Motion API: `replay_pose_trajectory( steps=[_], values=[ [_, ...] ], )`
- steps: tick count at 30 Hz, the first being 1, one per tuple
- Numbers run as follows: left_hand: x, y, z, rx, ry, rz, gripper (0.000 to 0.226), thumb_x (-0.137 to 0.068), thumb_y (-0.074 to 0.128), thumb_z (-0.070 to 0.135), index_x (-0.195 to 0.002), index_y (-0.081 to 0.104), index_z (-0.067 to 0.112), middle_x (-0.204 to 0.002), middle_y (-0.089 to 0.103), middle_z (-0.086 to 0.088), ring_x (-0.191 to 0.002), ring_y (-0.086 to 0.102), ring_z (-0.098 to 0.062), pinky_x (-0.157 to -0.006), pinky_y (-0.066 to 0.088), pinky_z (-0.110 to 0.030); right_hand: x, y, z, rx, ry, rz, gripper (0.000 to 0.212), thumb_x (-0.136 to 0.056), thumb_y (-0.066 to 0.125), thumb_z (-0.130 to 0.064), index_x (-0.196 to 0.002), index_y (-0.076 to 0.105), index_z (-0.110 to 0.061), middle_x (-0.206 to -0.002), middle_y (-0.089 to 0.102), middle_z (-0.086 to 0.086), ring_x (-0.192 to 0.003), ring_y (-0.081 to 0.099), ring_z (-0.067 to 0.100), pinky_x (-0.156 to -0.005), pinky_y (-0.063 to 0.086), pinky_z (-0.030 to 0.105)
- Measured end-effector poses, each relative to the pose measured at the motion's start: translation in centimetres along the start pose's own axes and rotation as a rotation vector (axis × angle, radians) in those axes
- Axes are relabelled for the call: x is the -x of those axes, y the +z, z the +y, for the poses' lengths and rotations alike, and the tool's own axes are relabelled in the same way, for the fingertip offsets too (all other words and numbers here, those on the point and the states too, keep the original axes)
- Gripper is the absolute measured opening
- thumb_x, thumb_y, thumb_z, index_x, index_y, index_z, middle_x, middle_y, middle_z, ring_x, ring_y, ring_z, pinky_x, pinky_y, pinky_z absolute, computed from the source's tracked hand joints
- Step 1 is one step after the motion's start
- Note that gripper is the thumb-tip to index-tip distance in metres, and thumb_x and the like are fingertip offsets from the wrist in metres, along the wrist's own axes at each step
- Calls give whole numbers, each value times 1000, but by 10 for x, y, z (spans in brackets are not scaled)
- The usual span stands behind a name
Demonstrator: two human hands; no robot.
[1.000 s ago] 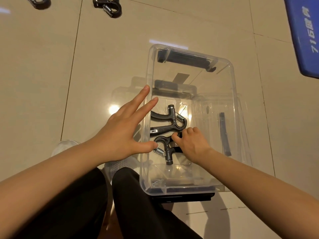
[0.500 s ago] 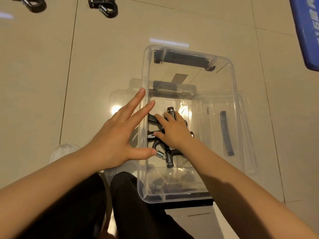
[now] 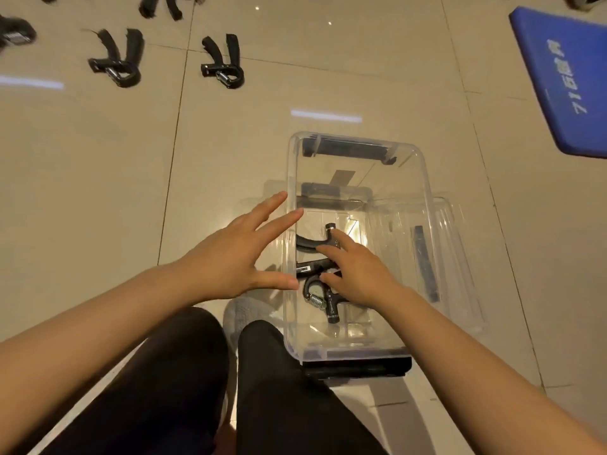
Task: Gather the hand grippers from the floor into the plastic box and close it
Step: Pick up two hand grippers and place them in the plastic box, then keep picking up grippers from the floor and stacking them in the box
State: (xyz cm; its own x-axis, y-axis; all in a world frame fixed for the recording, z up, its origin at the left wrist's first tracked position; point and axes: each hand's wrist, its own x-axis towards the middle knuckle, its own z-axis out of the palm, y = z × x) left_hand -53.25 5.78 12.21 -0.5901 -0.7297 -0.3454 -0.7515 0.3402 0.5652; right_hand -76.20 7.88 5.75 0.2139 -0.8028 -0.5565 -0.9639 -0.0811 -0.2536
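A clear plastic box (image 3: 423, 178) stands open on the tiled floor in front of my knees. Two black hand grippers lie inside it: one (image 3: 310, 245) nearer the far side and one with a bare metal spring (image 3: 323, 298) nearer me. My right hand (image 3: 356, 270) is inside the box, resting with straight fingers on top of both grippers. My left hand (image 3: 235, 257) is spread flat against the outside of the box's left wall. More black hand grippers (image 3: 116, 62) (image 3: 223, 65) lie on the floor at the far left.
The clear lid (image 3: 460, 254) lies beside and partly under the box on its right, with a black latch strip. A blue mat (image 3: 568, 77) lies at the far right. My legs in black trousers and a grey shoe (image 3: 244, 315) are below the box.
My right hand has slid from the near gripper up over the far one and spread flat. The view has tilted up, bringing the floor grippers into sight. My left hand has stayed on the wall.
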Motion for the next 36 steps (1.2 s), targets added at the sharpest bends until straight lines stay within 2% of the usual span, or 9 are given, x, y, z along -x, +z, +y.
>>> replay_pose_trajectory(
  steps=[3,6,9,13,16,19,26,32,36],
  values=[
    [32,-50,20,-130,-59,-137,84,-76,65,56,-145,20,38,-151,26,10,-129,37,-9,-100,33,-22,48,-44,-20,-24,-44,15,51,-93,53,-36,-141,39,-27,-156,15,-2,-126,45,24,-98,38,32],
    [81,-102,46,-329,-83,-88,69,-81,68,41,-140,34,35,-138,46,11,-118,46,-9,-94,39,-25,89,-88,-55,-4,-118,70,46,-93,52,-37,-137,44,-26,-146,35,-2,-120,48,18,-96,41,32],
    [144,-145,69,-364,-137,110,61,-82,67,40,-136,41,33,-130,52,9,-113,50,-9,-93,43,-27,123,-128,-106,-23,-196,194,37,-92,53,-39,-127,54,-26,-128,57,-3,-106,56,14,-89,45,31],
    [230,-150,86,-123,-259,554,41,-83,63,44,-121,54,31,-110,61,11,-98,57,-5,-87,51,-33,163,-157,-202,-93,-357,326,34,-93,52,-41,-123,56,-26,-116,63,-4,-101,59,13,-88,49,32],
    [285,-133,67,-69,-480,792,31,-84,62,46,-110,62,28,-101,66,11,-92,60,-8,-82,53,-36,193,-164,-270,-125,-518,376,31,-92,53,-41,-119,58,-27,-113,64,-6,-100,59,12,-89,50,34],
    [336,-126,50,-88,-676,836,27,-85,60,44,-107,63,30,-104,67,11,-95,60,-11,-81,51,-32,217,-163,-315,-127,-612,323,27,-92,54,-40,-115,61,-27,-111,63,-6,-97,57,11,-87,50,31],
    [411,-133,22,70,-669,1024,25,-86,60,44,-107,63,30,-96,63,13,-92,58,-8,-82,52,-34,214,-148,-397,1,-695,194,28,-92,55,-39,-116,60,-26,-114,62,-5,-98,57,10,-85,49,26],
    [450,-54,-73,316,-825,894,19,-87,62,35,-105,64,28,-105,64,12,-87,55,1,-72,39,-14,138,-91,-472,102,-742,137,28,-91,55,-43,-113,60,-28,-121,56,-7,-107,53,9,-91,47,29],
    [488,-70,-96,300,-776,1284,6,-87,62,32,-91,61,29,-89,58,18,-82,55,2,-69,43,-16,89,-24,-505,24,-662,189,31,-91,55,-39,-118,58,-24,-128,49,-4,-112,50,13,-89,40,24]
  ],
)
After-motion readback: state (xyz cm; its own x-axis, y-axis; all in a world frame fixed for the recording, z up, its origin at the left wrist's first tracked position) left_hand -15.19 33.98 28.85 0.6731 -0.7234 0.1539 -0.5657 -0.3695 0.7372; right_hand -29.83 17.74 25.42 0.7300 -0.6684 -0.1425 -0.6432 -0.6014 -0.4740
